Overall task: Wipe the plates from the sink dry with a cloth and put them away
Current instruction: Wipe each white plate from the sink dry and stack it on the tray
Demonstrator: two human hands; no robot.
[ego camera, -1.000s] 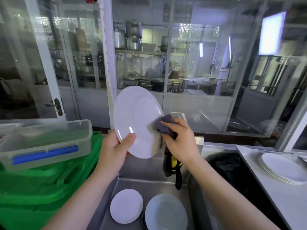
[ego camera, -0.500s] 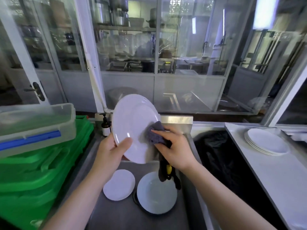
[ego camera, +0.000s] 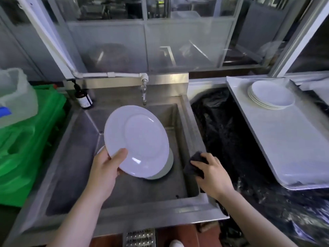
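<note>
- The white plate (ego camera: 137, 139) is held tilted above the sink (ego camera: 74, 154), its face toward the camera.
- The left hand (ego camera: 105, 168) grips its near-left rim, thumb curled over the face and fingers hidden behind.
- The right hand (ego camera: 211, 173) rests on the sink's right rim, fingers curled over the dark cloth (ego camera: 195, 164), well apart from the plate.
- Under the held plate, a further plate (ego camera: 167, 168) lies on the sink floor, mostly hidden.
- A stack of white plates (ego camera: 270, 95) sits on the counter (ego camera: 284, 148) at far right.
- Judgement: wiping looks finished, so the step in hand is putting away; next the plate must cross rightward over the black bin bag (ego camera: 231, 139) and settle level on the stack.
</note>
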